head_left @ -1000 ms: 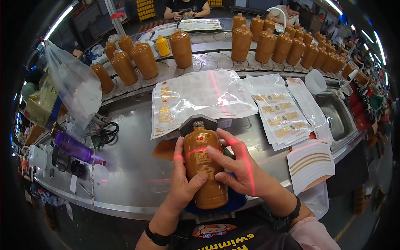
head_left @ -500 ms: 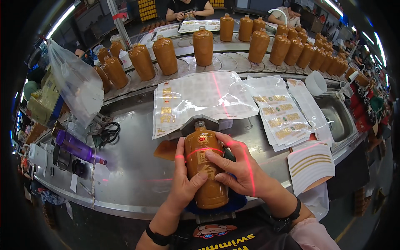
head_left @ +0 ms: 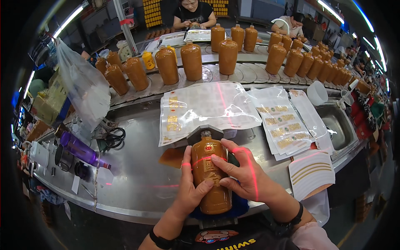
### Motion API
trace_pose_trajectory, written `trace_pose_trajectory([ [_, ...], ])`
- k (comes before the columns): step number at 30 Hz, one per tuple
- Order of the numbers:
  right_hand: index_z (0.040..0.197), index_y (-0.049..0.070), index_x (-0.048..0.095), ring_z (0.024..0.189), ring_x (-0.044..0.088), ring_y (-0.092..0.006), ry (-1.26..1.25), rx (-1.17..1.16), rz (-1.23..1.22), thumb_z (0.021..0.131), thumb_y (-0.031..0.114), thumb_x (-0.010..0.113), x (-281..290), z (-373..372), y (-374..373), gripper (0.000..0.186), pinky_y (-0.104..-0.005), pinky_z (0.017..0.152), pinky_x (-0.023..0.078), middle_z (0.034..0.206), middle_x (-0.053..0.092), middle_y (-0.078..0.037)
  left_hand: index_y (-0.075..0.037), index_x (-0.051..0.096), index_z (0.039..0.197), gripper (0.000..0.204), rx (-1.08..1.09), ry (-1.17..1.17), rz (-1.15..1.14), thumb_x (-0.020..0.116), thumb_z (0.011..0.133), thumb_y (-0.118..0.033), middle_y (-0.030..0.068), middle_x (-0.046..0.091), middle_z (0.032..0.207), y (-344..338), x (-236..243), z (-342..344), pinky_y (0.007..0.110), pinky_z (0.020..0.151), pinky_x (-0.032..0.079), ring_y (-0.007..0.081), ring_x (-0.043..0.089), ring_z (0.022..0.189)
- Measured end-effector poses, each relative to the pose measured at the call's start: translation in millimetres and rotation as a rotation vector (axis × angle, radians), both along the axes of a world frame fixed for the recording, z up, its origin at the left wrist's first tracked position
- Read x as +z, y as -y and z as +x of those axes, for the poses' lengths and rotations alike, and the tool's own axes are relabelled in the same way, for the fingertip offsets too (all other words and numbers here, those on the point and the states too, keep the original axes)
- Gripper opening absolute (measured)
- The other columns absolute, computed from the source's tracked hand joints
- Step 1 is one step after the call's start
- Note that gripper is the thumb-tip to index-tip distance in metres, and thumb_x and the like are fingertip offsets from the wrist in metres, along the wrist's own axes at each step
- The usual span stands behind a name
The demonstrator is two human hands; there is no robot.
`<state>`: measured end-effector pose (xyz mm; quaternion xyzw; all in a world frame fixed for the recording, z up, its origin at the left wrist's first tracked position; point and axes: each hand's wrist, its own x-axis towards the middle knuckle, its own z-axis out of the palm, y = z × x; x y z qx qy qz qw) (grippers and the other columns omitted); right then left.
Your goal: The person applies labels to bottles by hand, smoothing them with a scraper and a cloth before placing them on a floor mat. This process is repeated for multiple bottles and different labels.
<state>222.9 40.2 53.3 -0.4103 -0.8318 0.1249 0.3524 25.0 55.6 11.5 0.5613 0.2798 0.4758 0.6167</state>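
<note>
A glossy brown bottle (head_left: 214,201) lies tilted on its back, neck away from me, in a stand with a grey angled neck rest (head_left: 193,138) and a blue pad (head_left: 241,205). Raised gold characters and a small red emblem run down its front. My left hand (head_left: 192,189) grips its left side, thumb against the lower front. From the right side, my right hand (head_left: 248,177) holds it, with a thumb and a finger laid on the gold characters. Red laser lines cross the bottle and both hands.
Beyond the bottle lie a large clear-covered decal sheet (head_left: 208,106) and gold-printed sheets (head_left: 283,125). A curved conveyor (head_left: 208,85) carries several brown bottles (head_left: 228,57). Left are scissors (head_left: 114,138) and a purple flask (head_left: 79,148); right, a sink (head_left: 337,125). People work across the conveyor.
The front-row bottles on the conveyor have moved right, the back-row ones left. A yellow container has come into view there. My view has shifted slightly; both hands keep nearly the same hold on the bottle.
</note>
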Motion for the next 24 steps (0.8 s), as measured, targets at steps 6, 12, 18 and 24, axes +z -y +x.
trace_pose_trajectory([
  [6, 0.137, 0.013, 0.053, 0.121, 0.045, -0.0424, 0.024, -0.011, -0.013, 0.085, 0.023, 0.070, 0.5, -1.5, 0.3, 0.056, -0.0477, 0.102, 0.039, 0.143, 0.035, -0.026, -0.001, -0.005, 0.153, 0.096, -0.036, 0.039, -0.013, 0.065, 0.089, -0.022, 0.0173, 0.027, 0.150, -1.6, -0.6, -2.4, 0.036, 0.110, 0.033, 0.0235, 0.035, 0.135],
  [12, 0.137, 0.012, 0.053, 0.122, 0.043, -0.0426, 0.006, 0.019, -0.017, 0.084, 0.024, 0.071, -1.4, 6.2, 6.6, 0.057, -0.0481, 0.103, 0.038, 0.144, 0.035, -0.024, -0.002, -0.005, 0.153, 0.092, -0.045, 0.092, -0.073, 0.061, 0.092, -0.022, 0.0165, 0.026, 0.151, -1.3, 0.2, -4.5, 0.035, 0.111, 0.031, 0.0224, 0.033, 0.136],
  [18, 0.137, 0.012, 0.053, 0.123, 0.042, -0.0424, 0.013, 0.020, -0.031, 0.085, 0.027, 0.070, -6.0, 3.6, 11.8, 0.056, -0.0480, 0.104, 0.038, 0.145, 0.034, -0.024, 0.000, -0.003, 0.153, 0.082, 0.001, 0.091, -0.121, 0.054, 0.097, -0.020, 0.0165, 0.027, 0.151, -5.7, 0.7, 1.7, 0.035, 0.111, 0.031, 0.0221, 0.034, 0.136],
  [24, 0.138, 0.011, 0.052, 0.123, 0.043, -0.0418, -0.010, 0.019, -0.026, 0.086, 0.028, 0.068, -10.7, 7.4, 12.3, 0.057, -0.0473, 0.104, 0.038, 0.145, 0.034, -0.024, 0.001, -0.001, 0.152, 0.078, -0.009, 0.103, -0.147, 0.051, 0.098, -0.020, 0.0171, 0.030, 0.149, -4.2, 6.8, 2.4, 0.034, 0.110, 0.033, 0.0219, 0.037, 0.133],
])
